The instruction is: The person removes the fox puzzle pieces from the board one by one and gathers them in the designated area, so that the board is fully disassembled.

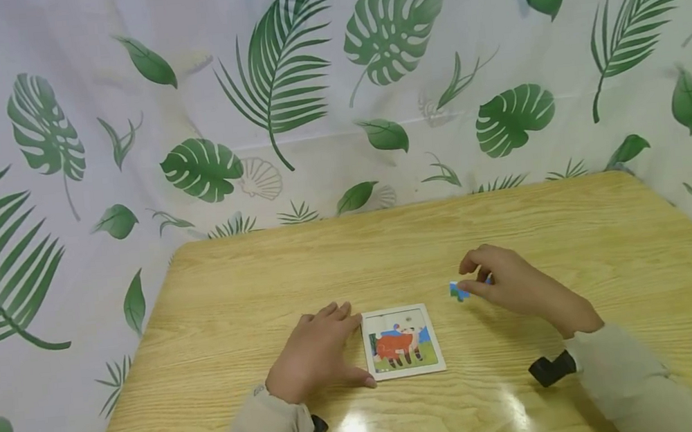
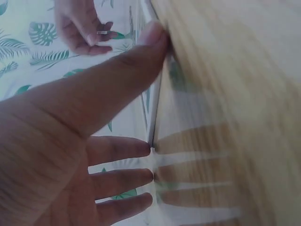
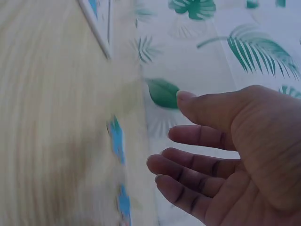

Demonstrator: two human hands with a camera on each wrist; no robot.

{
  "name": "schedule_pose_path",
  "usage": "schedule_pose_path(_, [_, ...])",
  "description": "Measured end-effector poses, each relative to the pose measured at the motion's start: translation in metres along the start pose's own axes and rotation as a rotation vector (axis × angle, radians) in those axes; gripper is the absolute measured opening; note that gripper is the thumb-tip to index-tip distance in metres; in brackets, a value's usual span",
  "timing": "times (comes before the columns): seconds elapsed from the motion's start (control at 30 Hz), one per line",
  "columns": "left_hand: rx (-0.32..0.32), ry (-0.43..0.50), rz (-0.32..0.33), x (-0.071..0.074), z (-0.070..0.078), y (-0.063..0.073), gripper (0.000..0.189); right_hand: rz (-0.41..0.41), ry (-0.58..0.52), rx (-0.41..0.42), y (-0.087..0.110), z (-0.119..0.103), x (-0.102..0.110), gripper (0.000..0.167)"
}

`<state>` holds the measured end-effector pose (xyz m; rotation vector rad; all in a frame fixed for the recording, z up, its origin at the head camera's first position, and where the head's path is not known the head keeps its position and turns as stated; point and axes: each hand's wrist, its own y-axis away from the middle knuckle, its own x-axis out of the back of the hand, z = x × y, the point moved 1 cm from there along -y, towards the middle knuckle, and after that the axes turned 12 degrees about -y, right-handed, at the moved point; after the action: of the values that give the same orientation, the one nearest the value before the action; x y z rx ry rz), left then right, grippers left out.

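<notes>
A small square puzzle board (image 1: 406,375) with a white border lies flat on the table, its picture showing a red animal on grass. My left hand (image 1: 318,351) rests at the board's left side, fingers spread and fairly straight. Its thumb (image 2: 136,52) touches the near corner, while one fingertip meets the board's edge farther up. To the right of the board, my right hand (image 1: 508,280) hovers over two loose jigsaw pieces, its thumb and fingers apart with nothing between them. One blue-and-green piece (image 3: 116,140) and another blue piece (image 3: 123,202) lie on the tabletop beneath it.
The wood-grain table (image 1: 264,272) reaches back to a white curtain (image 1: 323,107) printed with green leaves, which also hangs along both sides. A black wrist strap mount (image 1: 551,369) sits by the right sleeve, and another (image 1: 319,429) by the left.
</notes>
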<state>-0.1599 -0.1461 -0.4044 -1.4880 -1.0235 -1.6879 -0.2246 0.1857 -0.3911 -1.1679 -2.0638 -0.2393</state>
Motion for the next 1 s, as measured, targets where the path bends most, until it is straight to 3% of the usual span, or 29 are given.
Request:
schedule_pose_path(0.2, [0.014, 0.005, 0.008, -0.001, 0.004, -0.001, 0.1, -0.117, -0.027, 0.051, -0.019, -0.023, -0.04, 0.017])
schedule_pose_path(0.5, [0.03, 0.017, -0.007, -0.005, 0.002, -0.001, 0.099, -0.276, -0.02, 0.062, -0.044, -0.055, -0.092, 0.023])
schedule_pose_path(0.8, [0.036, -0.015, -0.033, -0.004, 0.004, -0.003, 0.1, -0.244, -0.021, 0.032, -0.042, -0.055, -0.104, 0.018])
schedule_pose_path(1.0, [0.032, -0.014, -0.033, -0.004, 0.003, -0.002, 0.1, -0.254, -0.036, 0.003, -0.041, -0.056, -0.108, 0.023])
